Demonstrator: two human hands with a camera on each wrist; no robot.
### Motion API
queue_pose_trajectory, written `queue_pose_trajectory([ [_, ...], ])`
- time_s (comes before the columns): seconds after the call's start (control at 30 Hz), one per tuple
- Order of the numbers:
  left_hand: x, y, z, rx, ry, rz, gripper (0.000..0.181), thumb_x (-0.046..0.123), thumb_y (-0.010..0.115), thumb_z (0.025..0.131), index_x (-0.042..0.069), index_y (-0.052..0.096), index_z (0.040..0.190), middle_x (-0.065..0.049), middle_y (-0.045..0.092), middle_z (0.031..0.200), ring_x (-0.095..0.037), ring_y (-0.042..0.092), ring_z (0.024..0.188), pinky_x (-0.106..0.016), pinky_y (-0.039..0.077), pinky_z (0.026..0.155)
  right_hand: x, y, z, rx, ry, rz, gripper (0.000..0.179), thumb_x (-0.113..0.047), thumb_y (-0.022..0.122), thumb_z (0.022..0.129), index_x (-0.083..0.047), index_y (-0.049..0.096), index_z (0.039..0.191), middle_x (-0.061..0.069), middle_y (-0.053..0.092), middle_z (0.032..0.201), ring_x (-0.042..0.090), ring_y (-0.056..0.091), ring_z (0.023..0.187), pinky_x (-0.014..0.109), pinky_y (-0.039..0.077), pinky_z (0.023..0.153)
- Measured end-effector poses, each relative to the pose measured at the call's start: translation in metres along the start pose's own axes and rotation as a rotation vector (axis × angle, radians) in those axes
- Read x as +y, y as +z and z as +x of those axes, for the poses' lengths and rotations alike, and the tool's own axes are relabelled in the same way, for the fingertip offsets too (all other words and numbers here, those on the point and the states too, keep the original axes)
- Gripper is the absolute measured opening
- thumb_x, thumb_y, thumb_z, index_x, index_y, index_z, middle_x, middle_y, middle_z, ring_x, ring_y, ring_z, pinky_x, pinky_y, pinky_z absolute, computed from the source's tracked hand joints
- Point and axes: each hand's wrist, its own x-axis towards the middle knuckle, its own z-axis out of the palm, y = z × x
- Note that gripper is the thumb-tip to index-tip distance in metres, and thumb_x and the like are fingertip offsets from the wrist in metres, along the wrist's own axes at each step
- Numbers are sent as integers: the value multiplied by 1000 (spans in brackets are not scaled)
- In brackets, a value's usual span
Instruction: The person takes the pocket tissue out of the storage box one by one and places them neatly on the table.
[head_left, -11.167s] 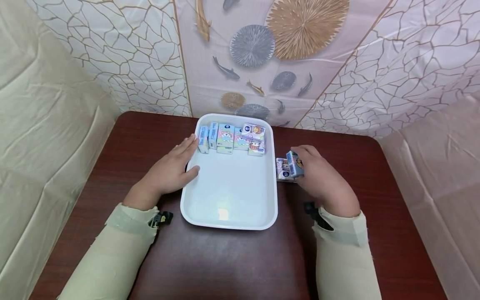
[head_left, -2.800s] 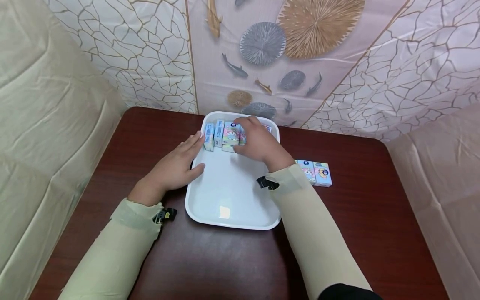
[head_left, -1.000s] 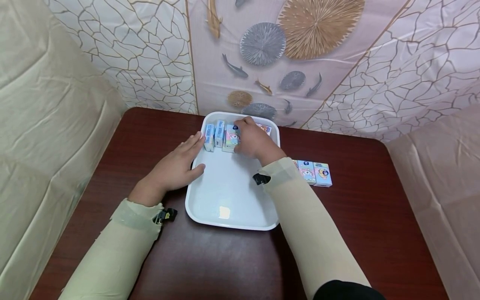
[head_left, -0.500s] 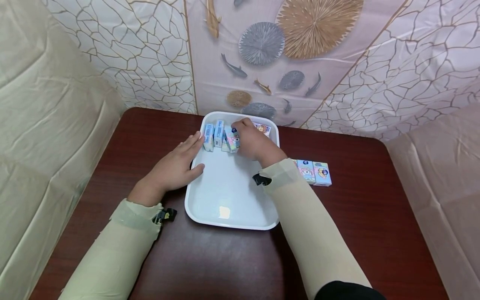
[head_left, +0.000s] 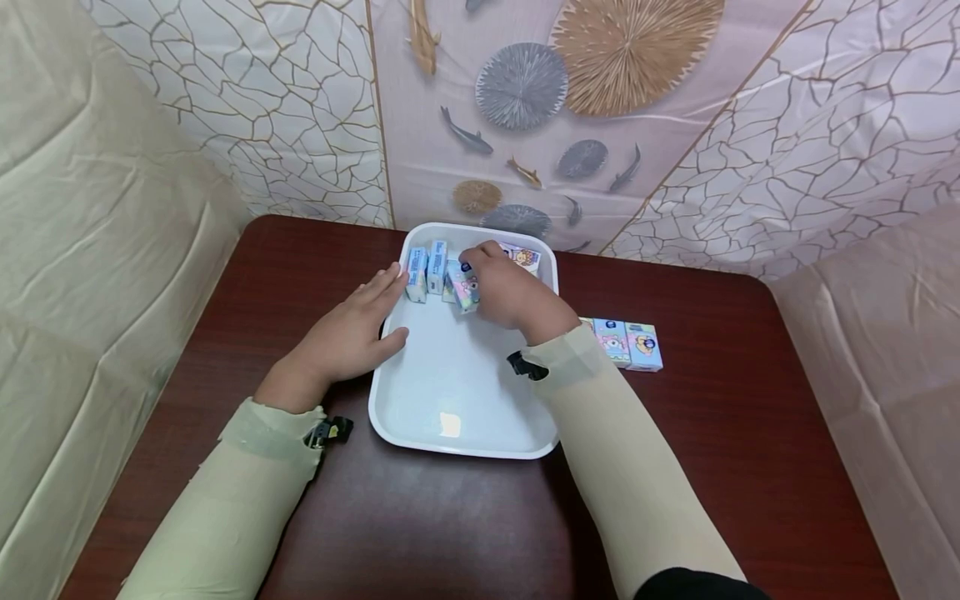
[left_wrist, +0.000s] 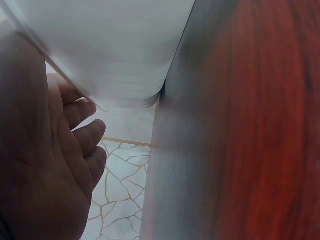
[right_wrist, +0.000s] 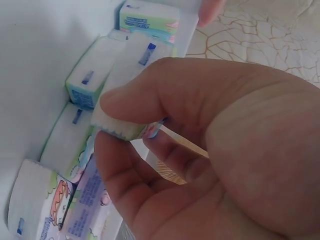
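My right hand (head_left: 517,287) pinches a small pocket tissue pack (right_wrist: 132,65) between thumb and fingers, inside the white tray (head_left: 450,375). That pack sits tilted at the front of the row, partly over another pack. To its left stand two blue tissue packs (head_left: 417,275) on edge. Purple packs (head_left: 525,258) show behind the hand, partly hidden by it. My left hand (head_left: 341,333) lies against the tray's left rim with fingers straight, the thumb over the edge. In the left wrist view, the fingers (left_wrist: 90,132) are beside the tray's outer wall and hold nothing.
More tissue packs (head_left: 643,347) lie in a line on the dark red wooden table (head_left: 750,433), right of the tray and partly behind the right sleeve. A patterned cloth (head_left: 300,108) hangs behind the table.
Eleven seconds ago my right hand held a pack right of the tray. Over the last second it has drawn the pinched pack forward and turned it askew. My left hand stays put.
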Motion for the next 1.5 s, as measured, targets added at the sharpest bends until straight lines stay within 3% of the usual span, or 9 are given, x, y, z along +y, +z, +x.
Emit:
queue_pose_trajectory([
  [0.37,0,0,-1,4,2,-7,84,47,54,105,24,8,171,3,2,179,-24,8,166,-52,18,133,-1,-4,-17,14,-6,-15,78,7,66,87,-12,42,158,8,40,158,21,47,127,34,54,99],
  [0.57,0,0,-1,11,13,-10,83,46,54,105,22,10,171,1,3,179,-24,9,166,-51,18,133,1,-7,-30,29,-26,-22,78,7,66,87,-10,41,158,9,40,157,21,46,130,35,54,103],
  [0.83,0,0,0,7,7,-12,84,46,54,104,23,9,171,3,2,179,-24,9,166,-52,17,133,7,-5,-46,50,16,-16,81,3,73,86,-14,41,159,8,38,160,23,44,136,39,55,106],
  [1.23,2,-1,-1,-7,-4,-15,84,47,54,105,24,8,171,3,1,179,-23,7,166,-51,17,133,9,0,-64,-3,57,-23,80,2,72,88,-15,41,159,7,35,163,24,48,130,38,58,99],
  [1.5,1,-1,-1,-2,1,-12,84,47,54,105,22,8,171,2,1,179,-23,7,166,-51,16,133,14,-6,-80,24,60,4,83,4,73,87,-15,39,161,7,34,162,24,53,123,35,59,93],
])
